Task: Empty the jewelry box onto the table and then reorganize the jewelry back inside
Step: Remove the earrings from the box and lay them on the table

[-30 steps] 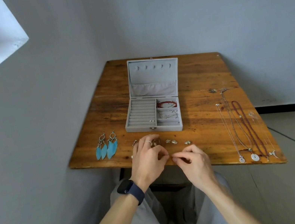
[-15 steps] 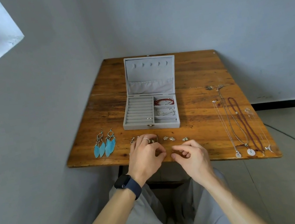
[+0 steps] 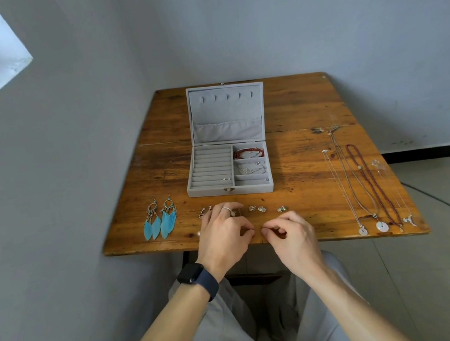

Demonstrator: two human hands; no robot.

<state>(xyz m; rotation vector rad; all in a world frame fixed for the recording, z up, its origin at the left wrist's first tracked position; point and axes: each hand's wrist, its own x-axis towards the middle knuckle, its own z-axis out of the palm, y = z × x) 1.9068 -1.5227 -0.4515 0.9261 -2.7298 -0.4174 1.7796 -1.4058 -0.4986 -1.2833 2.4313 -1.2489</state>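
Now the grey jewelry box (image 3: 229, 166) sits open mid-surface (image 3: 298, 115), lid upright, a red bracelet (image 3: 248, 152) in a right compartment. At the near edge the left hand (image 3: 223, 235) and right hand (image 3: 290, 234) curl their fingertips into pinches, nearly meeting; whether they grasp anything, I cannot tell. Small studs (image 3: 257, 209) lie just beyond, feather earrings (image 3: 160, 220) to the left, necklaces (image 3: 367, 184) to the right.

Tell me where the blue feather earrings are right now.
Head view: the blue feather earrings lie on the table, front left, left of the left hand and the open jewelry box.
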